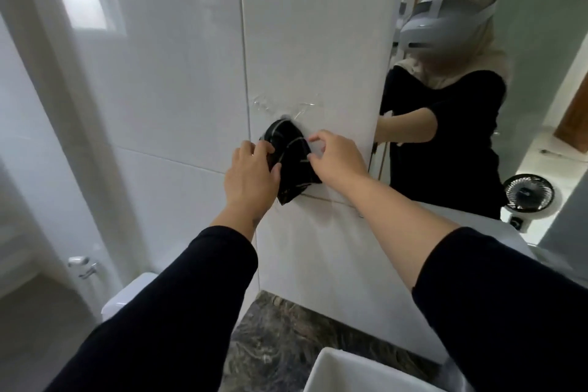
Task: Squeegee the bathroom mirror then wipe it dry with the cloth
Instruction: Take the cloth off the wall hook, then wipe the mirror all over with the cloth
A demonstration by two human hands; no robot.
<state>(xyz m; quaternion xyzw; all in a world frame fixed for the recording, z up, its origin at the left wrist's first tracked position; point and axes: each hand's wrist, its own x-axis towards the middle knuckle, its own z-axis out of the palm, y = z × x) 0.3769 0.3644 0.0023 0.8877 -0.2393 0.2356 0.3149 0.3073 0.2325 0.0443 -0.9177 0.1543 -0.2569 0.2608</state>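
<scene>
Nearest the lens at 6 o'clock: corner of a white ceramic basin [346, 372] on a dark veined stone counter [286, 328]. Both black-sleeved arms reach up to centre frame. Left hand [251, 175]: fingers closed, pinching the left edge of a black cloth with thin pale stripes [294, 162]. Right hand [337, 156]: thumb and forefinger nip the cloth's right edge, remaining fingers spread loose. The cloth hangs against the white glossy wall tile [178, 89], apparently from a fixing hidden behind it.

Wall mirror [534, 41] sits at 2–3 o'clock, well apart from the cloth. No squeegee in view.

Judgement: whether squeegeeing is done cannot be told; the cloth is untouched to the glass, so drying remains.

Clearance: the mirror's left edge lies just right of the right hand; open tile at 9 o'clock; the counter blocks below.
</scene>
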